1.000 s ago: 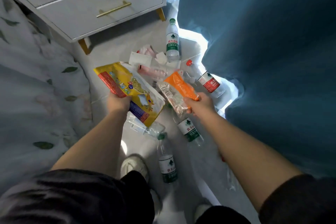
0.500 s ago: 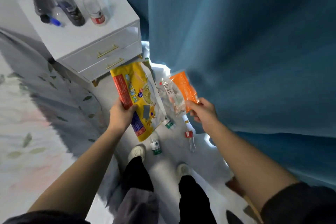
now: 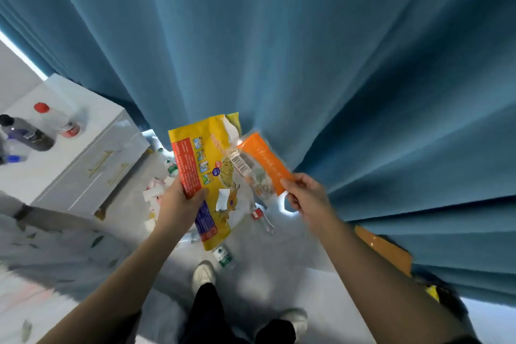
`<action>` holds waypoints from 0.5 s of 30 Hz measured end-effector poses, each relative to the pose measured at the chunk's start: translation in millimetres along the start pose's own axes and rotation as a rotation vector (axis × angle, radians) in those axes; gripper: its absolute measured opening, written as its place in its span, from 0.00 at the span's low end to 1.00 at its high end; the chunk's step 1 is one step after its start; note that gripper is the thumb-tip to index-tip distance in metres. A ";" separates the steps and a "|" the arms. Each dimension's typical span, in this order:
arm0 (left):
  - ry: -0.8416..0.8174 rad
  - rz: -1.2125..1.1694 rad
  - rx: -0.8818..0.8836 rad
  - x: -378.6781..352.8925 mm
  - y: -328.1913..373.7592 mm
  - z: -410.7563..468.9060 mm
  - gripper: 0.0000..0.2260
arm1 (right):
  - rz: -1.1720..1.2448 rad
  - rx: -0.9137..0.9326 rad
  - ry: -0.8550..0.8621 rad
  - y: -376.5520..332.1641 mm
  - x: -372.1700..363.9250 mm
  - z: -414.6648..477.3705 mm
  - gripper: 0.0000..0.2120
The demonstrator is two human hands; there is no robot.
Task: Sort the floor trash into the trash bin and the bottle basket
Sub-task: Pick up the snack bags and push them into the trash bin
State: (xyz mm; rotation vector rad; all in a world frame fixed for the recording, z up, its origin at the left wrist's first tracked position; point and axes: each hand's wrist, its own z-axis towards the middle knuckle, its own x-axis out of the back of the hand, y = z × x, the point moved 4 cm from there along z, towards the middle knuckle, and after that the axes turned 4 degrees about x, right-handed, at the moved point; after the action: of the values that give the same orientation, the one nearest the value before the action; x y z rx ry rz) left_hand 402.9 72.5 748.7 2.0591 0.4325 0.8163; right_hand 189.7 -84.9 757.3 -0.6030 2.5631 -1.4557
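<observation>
Your left hand (image 3: 178, 204) grips a yellow snack bag (image 3: 215, 176) while your right hand (image 3: 304, 195) pinches an orange wrapper (image 3: 265, 162) before the blue curtain (image 3: 307, 50).

The yellow bag (image 3: 212, 176) is glossy printed plastic film, the orange wrapper (image 3: 265, 165) shiny plastic with a clear crinkled part, the curtain (image 3: 307, 50) matt blue cloth, and the cabinet (image 3: 83, 165) smooth white with brass-coloured metal handles.

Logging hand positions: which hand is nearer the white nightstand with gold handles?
Left. The left hand, gripping the yellow snack bag, is beside the nightstand; the right hand is farther off by the blue curtain.
</observation>
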 end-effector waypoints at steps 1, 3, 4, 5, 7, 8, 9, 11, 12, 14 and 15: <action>-0.019 0.005 -0.012 -12.9 6.3 -7.6 0.09 | 0.037 0.010 0.020 4.2 18.6 -7.1 0.04; -0.043 0.014 -0.037 -41.8 16.9 -25.8 0.08 | 0.083 0.026 0.062 13.5 58.8 -21.6 0.04; -0.052 0.012 -0.048 -57.6 21.2 -36.6 0.08 | 0.096 0.032 0.079 18.5 80.1 -28.6 0.04; -0.062 0.013 -0.059 -73.8 24.6 -48.3 0.08 | 0.107 0.038 0.090 24.0 101.6 -35.5 0.04; -0.075 0.027 -0.086 -106.8 28.9 -75.3 0.07 | 0.127 0.051 0.114 36.9 145.9 -49.4 0.04; -0.075 0.029 -0.100 -122.4 30.4 -89.9 0.07 | 0.137 0.058 0.127 42.9 168.0 -56.2 0.04; -0.078 0.021 -0.107 -137.3 31.0 -104.5 0.09 | 0.147 0.062 0.140 48.7 188.5 -62.3 0.04; -0.101 0.007 -0.117 -167.3 31.5 -132.4 0.12 | 0.177 0.058 0.157 59.9 226.9 -73.5 0.05; -0.119 0.011 -0.124 -182.8 32.7 -145.1 0.13 | 0.195 0.058 0.162 64.8 244.5 -78.2 0.05; -0.163 0.028 -0.139 -213.6 37.8 -165.2 0.12 | 0.212 0.064 0.180 73.4 275.9 -85.9 0.06; -0.181 0.040 -0.151 -228.5 42.9 -172.9 0.11 | 0.215 0.062 0.197 77.8 290.1 -90.0 0.05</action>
State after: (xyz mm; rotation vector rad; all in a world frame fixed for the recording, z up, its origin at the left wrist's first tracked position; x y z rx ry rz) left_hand 118.3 21.2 767.1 1.9846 0.2232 0.6581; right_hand -123.6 -95.4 761.9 -0.1755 2.6155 -1.5815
